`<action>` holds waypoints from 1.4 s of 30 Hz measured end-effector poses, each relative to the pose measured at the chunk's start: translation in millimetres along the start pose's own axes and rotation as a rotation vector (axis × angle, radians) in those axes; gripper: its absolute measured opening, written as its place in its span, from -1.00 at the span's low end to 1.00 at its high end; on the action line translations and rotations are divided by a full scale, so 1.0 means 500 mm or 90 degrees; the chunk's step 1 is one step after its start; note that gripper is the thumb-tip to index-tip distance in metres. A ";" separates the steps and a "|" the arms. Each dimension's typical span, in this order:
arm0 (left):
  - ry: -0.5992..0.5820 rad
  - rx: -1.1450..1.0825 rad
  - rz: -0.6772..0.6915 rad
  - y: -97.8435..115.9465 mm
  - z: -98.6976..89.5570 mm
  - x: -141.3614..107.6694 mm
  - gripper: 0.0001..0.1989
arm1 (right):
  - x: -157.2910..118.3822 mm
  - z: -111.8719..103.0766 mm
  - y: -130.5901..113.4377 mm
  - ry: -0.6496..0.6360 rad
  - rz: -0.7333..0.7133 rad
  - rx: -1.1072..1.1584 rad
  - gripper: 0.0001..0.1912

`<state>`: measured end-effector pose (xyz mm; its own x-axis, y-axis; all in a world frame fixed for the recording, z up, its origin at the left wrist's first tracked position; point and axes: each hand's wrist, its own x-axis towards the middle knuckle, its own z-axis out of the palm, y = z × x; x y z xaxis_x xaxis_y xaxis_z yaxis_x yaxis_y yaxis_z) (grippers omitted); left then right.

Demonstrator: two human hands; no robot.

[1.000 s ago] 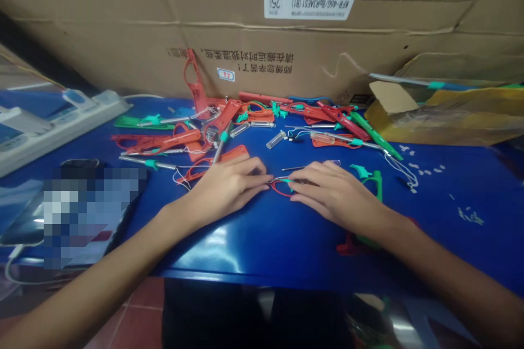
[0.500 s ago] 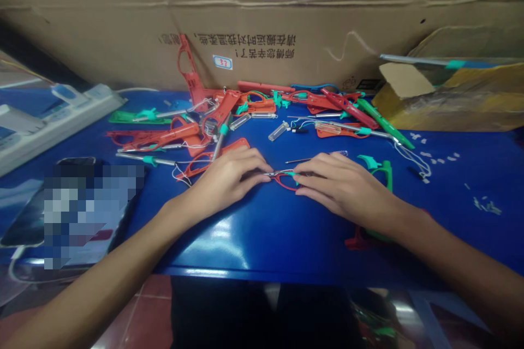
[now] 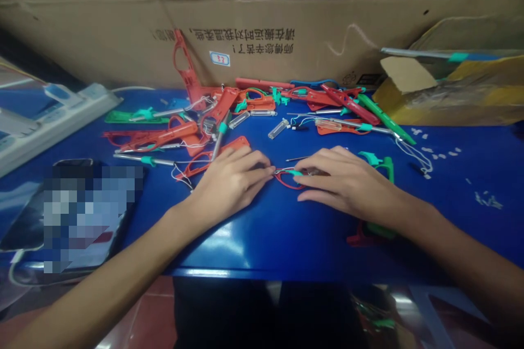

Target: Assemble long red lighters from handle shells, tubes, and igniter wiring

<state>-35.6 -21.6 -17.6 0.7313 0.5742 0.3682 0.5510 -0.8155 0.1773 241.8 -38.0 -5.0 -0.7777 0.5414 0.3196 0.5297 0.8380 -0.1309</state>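
Observation:
Between my hands, low over the blue tabletop, is a red plastic casing (image 3: 290, 185) with an oval loop. A small green plastic piece (image 3: 295, 173) and a thin pale wire lie in it. At its left end my left hand (image 3: 235, 180) is closed in a pinch; the fingers hide what exactly is in the fingertips. My right hand (image 3: 347, 180) grips the casing's right part between thumb and fingers and covers most of it. Just behind the right fingers lies a thin metal rod (image 3: 295, 159). A green looped casing (image 3: 388, 169) lies beyond the right hand.
Several red casings (image 3: 159, 136), metal tubes and wires are heaped along the back. A large cardboard box (image 3: 123, 38) stands behind them, a smaller open carton (image 3: 442, 101) at right. A power strip (image 3: 77, 120) and a phone (image 3: 28, 218) lie left. Small white bits (image 3: 487, 200) are scattered right.
My left fingers have closed further and shifted slightly right along the casing. The right hand's fingers have spread a little. The camera view has tilted slightly.

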 end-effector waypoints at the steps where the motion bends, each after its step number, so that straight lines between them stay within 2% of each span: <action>1: -0.001 0.014 0.005 0.000 -0.002 0.001 -0.79 | -0.003 -0.007 0.008 0.000 0.002 0.021 -0.73; 6: -0.016 0.034 0.017 0.001 -0.009 0.013 -0.79 | -0.019 -0.033 0.042 0.025 0.070 0.060 -0.68; 11: -0.051 0.064 0.003 0.004 -0.009 0.017 -0.76 | -0.023 -0.041 0.043 -0.030 0.104 0.022 -0.71; 14: -0.087 0.083 0.001 0.001 -0.017 0.024 -0.64 | -0.029 -0.052 0.046 -0.046 0.115 0.025 -0.72; 17: -0.141 0.041 0.007 0.007 -0.033 0.052 -0.47 | -0.036 -0.059 0.051 -0.075 0.119 0.045 -0.74; 20: -0.183 0.000 0.041 0.020 -0.043 0.094 -0.44 | -0.041 -0.054 0.054 -0.107 0.115 0.054 -0.75; 25: -0.233 -0.007 0.044 0.018 -0.033 0.121 -0.34 | -0.042 -0.041 0.051 -0.094 0.102 0.025 -0.73; 32: -0.174 -0.036 0.045 0.016 -0.007 0.093 -0.57 | -0.036 -0.043 0.042 -0.093 0.098 -0.011 -0.71; 42: -0.165 -0.079 0.021 0.026 0.004 0.092 -0.61 | -0.037 -0.048 0.031 -0.074 0.136 -0.049 -0.75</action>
<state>5.8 -5.7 0.0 0.8352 0.5335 0.1334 0.4830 -0.8277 0.2857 272.3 -36.6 9.8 -0.6764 0.7137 0.1817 0.7070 0.6984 -0.1112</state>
